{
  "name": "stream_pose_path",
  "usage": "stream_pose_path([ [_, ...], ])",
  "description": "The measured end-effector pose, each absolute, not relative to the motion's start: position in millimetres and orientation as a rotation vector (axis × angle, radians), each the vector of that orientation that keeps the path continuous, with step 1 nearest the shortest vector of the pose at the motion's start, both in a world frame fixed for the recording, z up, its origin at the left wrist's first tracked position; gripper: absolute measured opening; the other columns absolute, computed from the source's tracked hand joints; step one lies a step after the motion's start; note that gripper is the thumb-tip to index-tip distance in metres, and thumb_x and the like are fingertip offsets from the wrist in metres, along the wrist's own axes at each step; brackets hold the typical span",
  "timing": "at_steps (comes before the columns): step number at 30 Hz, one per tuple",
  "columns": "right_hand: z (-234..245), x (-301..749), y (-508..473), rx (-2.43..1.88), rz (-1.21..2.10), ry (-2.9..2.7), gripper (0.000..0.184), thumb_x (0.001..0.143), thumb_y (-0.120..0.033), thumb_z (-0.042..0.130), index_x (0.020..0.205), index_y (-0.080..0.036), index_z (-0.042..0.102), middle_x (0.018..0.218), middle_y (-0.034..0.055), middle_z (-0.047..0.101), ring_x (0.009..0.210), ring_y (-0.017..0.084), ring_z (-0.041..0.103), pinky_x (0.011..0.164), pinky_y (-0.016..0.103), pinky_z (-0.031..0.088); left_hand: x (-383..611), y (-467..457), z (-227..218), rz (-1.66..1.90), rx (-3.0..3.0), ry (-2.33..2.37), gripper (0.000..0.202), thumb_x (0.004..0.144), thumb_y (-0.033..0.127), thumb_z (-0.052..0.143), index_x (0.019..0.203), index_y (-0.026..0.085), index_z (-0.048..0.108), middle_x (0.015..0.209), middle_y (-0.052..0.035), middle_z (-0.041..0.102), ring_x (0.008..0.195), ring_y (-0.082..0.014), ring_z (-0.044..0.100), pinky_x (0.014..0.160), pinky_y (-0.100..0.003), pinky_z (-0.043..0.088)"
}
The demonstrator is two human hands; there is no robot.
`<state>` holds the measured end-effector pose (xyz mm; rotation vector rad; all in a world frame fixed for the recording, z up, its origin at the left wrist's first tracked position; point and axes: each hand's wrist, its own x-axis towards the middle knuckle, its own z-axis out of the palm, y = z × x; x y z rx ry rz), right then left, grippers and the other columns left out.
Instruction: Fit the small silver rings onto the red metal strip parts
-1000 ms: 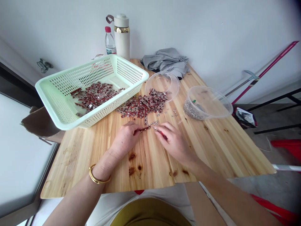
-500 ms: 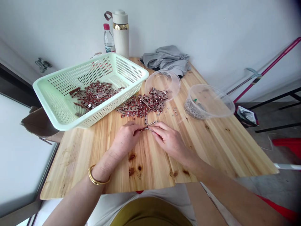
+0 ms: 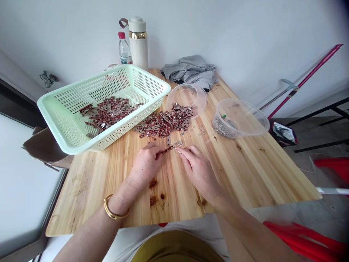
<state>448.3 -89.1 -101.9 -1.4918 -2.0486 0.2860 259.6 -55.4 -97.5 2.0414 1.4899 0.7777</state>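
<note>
My left hand (image 3: 147,162) is closed, its thumb and fingers pinching the end of a small dark red strip (image 3: 167,149). Facing it, my right hand (image 3: 201,171) grips a thin silvery tool that looks like tweezers (image 3: 178,151), with its tip at the free end of the strip. Just beyond my fingertips lie small round metal pieces (image 3: 178,143) on the wooden table (image 3: 109,174). A heap of similar red strips with metal dots (image 3: 166,122) spreads behind them, and one strip (image 3: 168,138) lies apart, pointing toward me.
A pale green basket (image 3: 73,148) with more strips stands at the left. At the right is a clear tub (image 3: 245,135) of small metal pieces; a clear round lid or tub (image 3: 200,98) lies behind the heap. A flask (image 3: 139,47), bottle (image 3: 124,51) and grey cloth (image 3: 191,69) are at the back.
The tweezers' tip has drawn slightly right, and my right hand has shifted a little right and down. My left hand keeps its pinch on the strip. The whole view has tilted slightly.
</note>
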Motion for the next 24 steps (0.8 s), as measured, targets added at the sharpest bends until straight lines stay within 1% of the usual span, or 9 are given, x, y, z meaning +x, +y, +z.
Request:
stream_pose_path([
  [4, -104.1, 444.0, -90.1, -1.539, 0.236, -2.087, 0.039, 0.096, -0.012, 0.037, 0.125, -0.020, 0.063, 0.097, 0.0087, 0.062, 0.086, 0.020, 0.064, 0.072, 0.032, 0.051, 260.0, -56.7, -98.6, 0.808, 2.057, 1.482, 0.030, 0.081, 0.004, 0.056, 0.095, 0.021, 0.076, 0.086, -0.0031, 0.070, 0.079, -0.0159, 0.065, 0.075, -0.027, 0.050],
  [8, -103.4, 440.5, -91.9, -1.617, 0.191, -2.127, 0.041, 0.096, -0.014, 0.036, 0.127, -0.021, 0.062, 0.096, 0.0087, 0.061, 0.082, 0.020, 0.063, 0.066, 0.029, 0.048, 260.3, -57.3, -97.7, 0.789, 2.050, 1.491, 0.029, 0.081, 0.004, 0.056, 0.095, 0.021, 0.076, 0.086, -0.0029, 0.071, 0.078, -0.0159, 0.065, 0.073, -0.027, 0.050],
  [12, -104.2, 439.5, -92.5, -1.655, 0.203, -2.136, 0.043, 0.095, -0.014, 0.035, 0.128, -0.022, 0.062, 0.098, 0.0088, 0.061, 0.083, 0.020, 0.063, 0.065, 0.029, 0.047, 260.1, -56.9, -96.8, 0.777, 2.037, 1.494, 0.027, 0.081, 0.005, 0.057, 0.093, 0.020, 0.077, 0.086, -0.0032, 0.070, 0.076, -0.0155, 0.065, 0.071, -0.026, 0.049],
  [15, -105.0, 439.2, -92.6, -1.657, 0.233, -2.153, 0.042, 0.095, -0.013, 0.037, 0.128, -0.022, 0.061, 0.100, 0.0084, 0.061, 0.084, 0.019, 0.063, 0.065, 0.028, 0.047, 260.0, -56.1, -97.2, 0.778, 2.053, 1.489, 0.027, 0.081, 0.005, 0.057, 0.093, 0.019, 0.077, 0.086, -0.0040, 0.070, 0.077, -0.0160, 0.066, 0.071, -0.026, 0.050],
  [19, -105.2, 439.7, -92.6, -1.691, 0.231, -2.191, 0.041, 0.093, -0.012, 0.041, 0.125, -0.025, 0.064, 0.098, 0.0063, 0.061, 0.078, 0.018, 0.062, 0.061, 0.027, 0.046, 260.3, -55.8, -97.5, 0.774, 2.066, 1.480, 0.026, 0.081, 0.004, 0.058, 0.094, 0.018, 0.077, 0.087, -0.0046, 0.071, 0.081, -0.0171, 0.066, 0.075, -0.027, 0.050],
  [21, -104.5, 441.7, -91.4, -1.655, 0.250, -2.169, 0.039, 0.093, -0.012, 0.042, 0.123, -0.024, 0.065, 0.096, 0.0062, 0.062, 0.079, 0.018, 0.062, 0.064, 0.028, 0.048, 260.6, -55.9, -97.6, 0.776, 2.063, 1.483, 0.026, 0.081, 0.004, 0.058, 0.092, 0.018, 0.077, 0.087, -0.0046, 0.071, 0.081, -0.0175, 0.067, 0.076, -0.028, 0.051],
  [24, -103.0, 445.4, -88.6, -1.527, 0.330, -2.126, 0.036, 0.096, -0.014, 0.042, 0.121, -0.023, 0.066, 0.093, 0.0061, 0.061, 0.083, 0.018, 0.063, 0.074, 0.030, 0.051, 260.9, -55.6, -98.7, 0.774, 2.054, 1.485, 0.026, 0.081, 0.004, 0.057, 0.091, 0.018, 0.077, 0.087, -0.0047, 0.071, 0.081, -0.0177, 0.067, 0.076, -0.028, 0.051],
])
